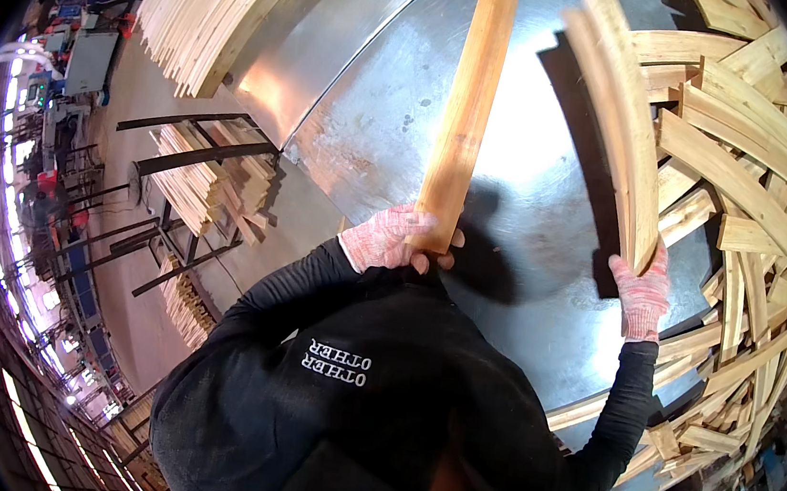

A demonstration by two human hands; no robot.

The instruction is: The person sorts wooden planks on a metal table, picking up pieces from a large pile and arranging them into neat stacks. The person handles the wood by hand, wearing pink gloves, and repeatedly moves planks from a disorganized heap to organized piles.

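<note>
My left hand [399, 238], in a pink-and-white knit glove, is closed round the near end of a long wooden board [468, 110]. That board stretches away from me over the shiny metal table [360, 108]. On the right, my right hand [643, 286], gloved alike, grips the near end of another piece, a wooden plank [622, 126]. It is slightly blurred, seems to be more than one layer thick, and is tilted with its shadow falling on the metal to its left. Whether it is one piece or two I cannot tell.
A jumbled heap of wooden boards [749, 149] covers the table's right side. At the far left stands a neat stack of long boards [217, 7]. Below it, a black metal rack [201, 163] holds more boards. Machines [92, 60] line the far left.
</note>
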